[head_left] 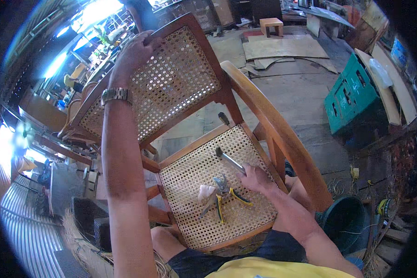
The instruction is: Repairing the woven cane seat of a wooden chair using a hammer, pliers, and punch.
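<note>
Near, a person in dark shorts [282, 245] and a yellow shirt [264, 268] sits close against a pale, open-weave cane seat [194, 162] framed in brown wood. At right stands a round green bucket [345, 222]. On the webbing lie cutters [227, 192] with splayed yellow-and-black handles and a metal head, beside a crumpled white wad [206, 192].

Just right of these, the right hand [257, 178] is closed around a hammer [231, 161], its bright metal shaft slanting far and left from the fist to a small dark head above the seat. The backrest [176, 74], a fine cane lattice in a darker wooden frame, rises on the far left, beyond the hammer head; the left hand [136, 51] is the nearer to it, laid at its top edge with fingers bent, though how firmly it grips cannot be told. A smooth, curved wooden armrest [282, 129] sweeps along the right.

Farther right sits a ribbed green plastic crate [352, 97]; far beyond, flat tan boards [285, 46] and a blocky wooden stool [271, 25].
</note>
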`<action>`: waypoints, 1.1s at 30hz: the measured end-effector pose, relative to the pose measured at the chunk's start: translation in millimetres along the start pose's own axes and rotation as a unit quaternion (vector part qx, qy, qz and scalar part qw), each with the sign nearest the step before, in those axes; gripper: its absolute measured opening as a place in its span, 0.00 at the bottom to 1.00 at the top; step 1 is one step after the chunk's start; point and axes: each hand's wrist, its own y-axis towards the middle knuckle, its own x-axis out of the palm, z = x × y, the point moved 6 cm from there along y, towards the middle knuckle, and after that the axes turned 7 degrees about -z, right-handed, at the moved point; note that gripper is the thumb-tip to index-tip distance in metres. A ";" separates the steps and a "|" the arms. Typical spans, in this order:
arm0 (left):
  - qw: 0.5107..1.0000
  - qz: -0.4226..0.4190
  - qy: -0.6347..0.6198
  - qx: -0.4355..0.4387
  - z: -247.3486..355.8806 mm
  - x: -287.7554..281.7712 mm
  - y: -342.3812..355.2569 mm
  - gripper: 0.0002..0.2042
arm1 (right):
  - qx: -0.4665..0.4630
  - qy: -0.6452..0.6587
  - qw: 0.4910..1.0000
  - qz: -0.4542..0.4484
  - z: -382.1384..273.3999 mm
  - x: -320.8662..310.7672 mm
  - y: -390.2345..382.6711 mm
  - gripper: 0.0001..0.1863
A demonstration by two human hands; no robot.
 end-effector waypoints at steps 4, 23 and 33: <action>0.998 0.033 0.060 0.006 -16.0 6.6 8.2 0.28 | -0.020 -0.007 1.000 0.005 -0.6 -0.3 1.3 0.22; 0.994 -0.013 0.104 -0.010 12.3 -3.0 -5.1 0.36 | -0.042 0.080 0.995 -0.028 15.9 -4.2 3.0 0.21; 0.996 0.023 0.065 -0.055 4.0 -0.3 5.6 0.46 | -0.071 0.092 0.993 -0.037 22.8 1.1 0.5 0.20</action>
